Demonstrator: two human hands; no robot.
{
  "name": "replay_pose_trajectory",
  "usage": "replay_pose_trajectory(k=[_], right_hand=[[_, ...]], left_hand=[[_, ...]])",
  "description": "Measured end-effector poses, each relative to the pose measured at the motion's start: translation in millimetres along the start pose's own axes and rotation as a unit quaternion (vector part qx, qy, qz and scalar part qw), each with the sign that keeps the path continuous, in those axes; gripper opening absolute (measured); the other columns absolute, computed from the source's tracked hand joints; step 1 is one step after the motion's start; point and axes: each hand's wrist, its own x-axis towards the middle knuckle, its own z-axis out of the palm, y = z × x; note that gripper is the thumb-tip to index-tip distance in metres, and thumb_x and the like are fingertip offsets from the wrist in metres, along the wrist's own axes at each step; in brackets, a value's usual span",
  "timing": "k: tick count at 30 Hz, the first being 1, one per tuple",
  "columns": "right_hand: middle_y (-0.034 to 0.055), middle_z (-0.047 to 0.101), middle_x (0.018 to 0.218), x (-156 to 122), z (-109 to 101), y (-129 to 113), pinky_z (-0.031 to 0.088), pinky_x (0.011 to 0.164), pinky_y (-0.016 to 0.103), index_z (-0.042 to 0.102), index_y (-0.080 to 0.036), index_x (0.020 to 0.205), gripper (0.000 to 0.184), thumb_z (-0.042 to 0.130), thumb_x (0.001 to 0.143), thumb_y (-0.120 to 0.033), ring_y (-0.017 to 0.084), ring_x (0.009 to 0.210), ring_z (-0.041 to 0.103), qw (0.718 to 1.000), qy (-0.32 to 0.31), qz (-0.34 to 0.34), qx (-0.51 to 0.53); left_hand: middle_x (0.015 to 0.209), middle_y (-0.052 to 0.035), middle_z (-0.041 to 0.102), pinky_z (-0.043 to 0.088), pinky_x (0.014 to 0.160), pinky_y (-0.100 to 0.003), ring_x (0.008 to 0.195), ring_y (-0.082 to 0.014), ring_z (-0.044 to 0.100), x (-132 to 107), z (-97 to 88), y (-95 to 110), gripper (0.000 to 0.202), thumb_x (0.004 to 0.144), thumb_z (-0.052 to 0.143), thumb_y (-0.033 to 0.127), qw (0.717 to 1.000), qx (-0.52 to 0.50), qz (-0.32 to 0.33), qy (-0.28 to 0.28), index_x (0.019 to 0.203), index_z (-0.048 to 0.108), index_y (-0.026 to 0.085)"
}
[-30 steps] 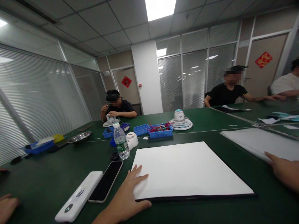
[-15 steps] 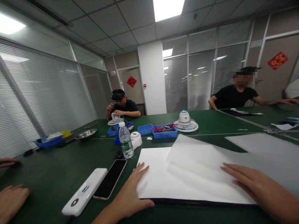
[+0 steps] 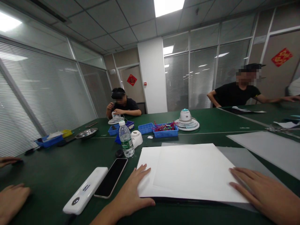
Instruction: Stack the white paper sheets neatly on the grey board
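Head view: both hands, left (image 3: 130, 195) and right (image 3: 262, 192), press spread-flat on paper (image 3: 187, 172) edges.

white sheet (image 3: 187, 170) | flat on board | translucent sheet (image 3: 243, 157), seemingly overlapping

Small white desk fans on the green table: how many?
2. One small white desk fan sits mid-table beside the blue plastic tray; another is before the far-left seated person. More may be hidden.

The right hand (image 3: 264, 195) is cut off by the bottom-right corner. The dark board (image 3: 178, 201) under the white sheet (image 3: 187, 172) shows only as an edge. The bottle (image 3: 126, 139) label is too small to read.
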Motion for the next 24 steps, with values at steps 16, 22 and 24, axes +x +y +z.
replay_pose_trajectory(k=[16, 22, 24], right_hand=[[0.0010, 0.076, 0.129, -2, -26, -22, 0.054, 0.114, 0.067, 0.079, -0.038, 0.125, 0.068, 0.035, 0.097, -0.081, 0.034, 0.119, 0.072, 0.997, 0.013, 0.043, 0.059], [-0.0028, 0.058, 0.154, -3, -19, -33, 0.040, 0.126, 0.065, 0.064, -0.041, 0.146, 0.064, 0.045, 0.097, -0.078, 0.033, 0.144, 0.056, 0.997, -0.017, -0.032, 0.067], [-0.0031, 0.053, 0.159, -3, -19, -38, 0.039, 0.125, 0.066, 0.059, -0.042, 0.150, 0.066, 0.047, 0.096, -0.078, 0.033, 0.146, 0.053, 0.997, -0.019, -0.051, 0.055]], left_hand=[[0.180, -0.0133, 0.026, 0.016, 0.132, -0.069, 0.164, -0.0466, 0.021, -3, -0.8, -11, 0.125, 0.064, 0.097, 0.068, 0.998, 0.010, 0.047, -0.027, 0.169, 0.039, 0.032], [0.181, -0.0089, 0.024, 0.010, 0.132, -0.069, 0.166, -0.0456, 0.015, -9, -4.4, -12, 0.110, 0.079, 0.076, 0.085, 0.996, -0.035, 0.074, -0.021, 0.169, 0.040, 0.034], [0.180, -0.0074, 0.027, 0.009, 0.133, -0.066, 0.166, -0.0425, 0.019, -9, -3.9, -16, 0.101, 0.087, 0.061, 0.091, 0.994, -0.055, 0.092, -0.011, 0.168, 0.041, 0.034]])
